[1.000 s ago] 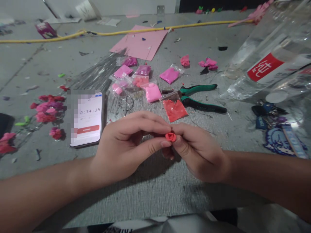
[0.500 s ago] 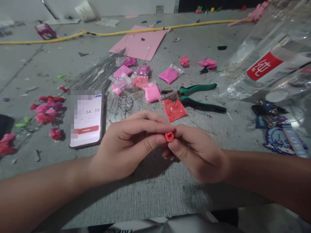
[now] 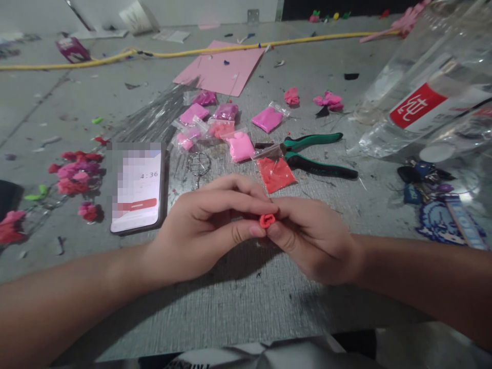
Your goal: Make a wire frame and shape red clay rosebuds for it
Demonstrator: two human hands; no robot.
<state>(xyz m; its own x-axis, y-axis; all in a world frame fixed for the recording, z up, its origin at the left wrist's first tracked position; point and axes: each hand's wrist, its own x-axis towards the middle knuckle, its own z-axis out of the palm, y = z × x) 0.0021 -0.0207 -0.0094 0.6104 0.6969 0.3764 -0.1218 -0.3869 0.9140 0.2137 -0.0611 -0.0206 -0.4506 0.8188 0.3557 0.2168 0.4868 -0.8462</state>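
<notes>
A small rolled piece of red clay, its spiral end facing me, is held between both hands above the table. My left hand pinches it from the left with thumb and index finger. From the right, my right hand grips it with its thumb at the lower edge; the other fingers are curled and partly hidden. Just beyond the hands lies an open-looking bag of red clay. Pliers with green and black handles rest beside that bag.
Several bags of pink and purple clay lie mid-table, near a bundle of thin wires. A phone and clay flowers are on the left. Large plastic bottles lie at the right. A yellow cable crosses behind pink paper.
The red clay has turned slightly and sits a little lower, its end looking wider and flatter. Both hands still pinch it, with small finger shifts. The phone's timer digits have advanced.
</notes>
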